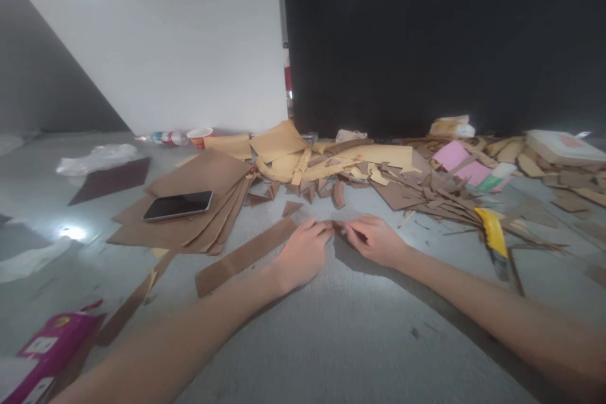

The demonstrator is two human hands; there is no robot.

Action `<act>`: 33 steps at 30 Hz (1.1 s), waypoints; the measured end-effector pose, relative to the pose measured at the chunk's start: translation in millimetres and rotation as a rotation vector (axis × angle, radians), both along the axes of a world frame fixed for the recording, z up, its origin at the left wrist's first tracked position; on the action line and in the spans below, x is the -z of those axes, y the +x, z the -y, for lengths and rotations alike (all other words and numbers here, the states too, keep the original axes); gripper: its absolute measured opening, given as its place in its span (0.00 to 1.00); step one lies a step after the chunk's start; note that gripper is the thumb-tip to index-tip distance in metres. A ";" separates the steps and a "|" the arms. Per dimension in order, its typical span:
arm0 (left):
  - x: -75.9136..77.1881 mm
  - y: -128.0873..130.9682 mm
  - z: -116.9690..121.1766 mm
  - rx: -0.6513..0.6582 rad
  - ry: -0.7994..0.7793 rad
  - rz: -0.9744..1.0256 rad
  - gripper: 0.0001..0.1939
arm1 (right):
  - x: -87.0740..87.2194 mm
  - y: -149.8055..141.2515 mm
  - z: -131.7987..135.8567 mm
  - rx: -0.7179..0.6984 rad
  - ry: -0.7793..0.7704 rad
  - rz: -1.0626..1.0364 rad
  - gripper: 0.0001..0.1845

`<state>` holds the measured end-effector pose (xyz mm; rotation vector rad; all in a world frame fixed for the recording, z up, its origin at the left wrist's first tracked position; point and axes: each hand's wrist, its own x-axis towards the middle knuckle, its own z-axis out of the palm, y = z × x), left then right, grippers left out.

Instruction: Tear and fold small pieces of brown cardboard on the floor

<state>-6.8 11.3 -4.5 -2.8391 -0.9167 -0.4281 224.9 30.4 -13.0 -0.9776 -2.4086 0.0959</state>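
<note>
Over the grey tabletop, my left hand (305, 251) and my right hand (374, 238) meet fingertip to fingertip. Both are closed in a pinch on a small brown cardboard piece (337, 226), mostly hidden by the fingers. Just left of my left hand lies a long brown cardboard strip (246, 257), its far end next to the knuckles. Several small cardboard scraps (292, 207) lie just beyond my hands. To the right of my right hand rests a yellow utility knife (493, 233) on the table.
A phone (178, 205) lies on stacked brown sheets (142, 231) at left. Behind stretches a heap of tan and brown offcuts (395, 156), with pink paper (461, 162) and a white box (563, 147). A purple object (61, 344) is at lower left; a paper cup (199, 136) stands farther back.
</note>
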 end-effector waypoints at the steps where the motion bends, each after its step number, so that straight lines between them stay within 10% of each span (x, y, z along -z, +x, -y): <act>1: 0.5 -0.2 -0.2 0.007 0.002 0.003 0.20 | -0.7 -0.1 0.0 0.015 -0.009 0.000 0.22; 33: -6.5 -0.2 1.6 -0.006 -0.049 -0.072 0.22 | 4.0 0.4 2.1 -0.088 0.228 0.372 0.20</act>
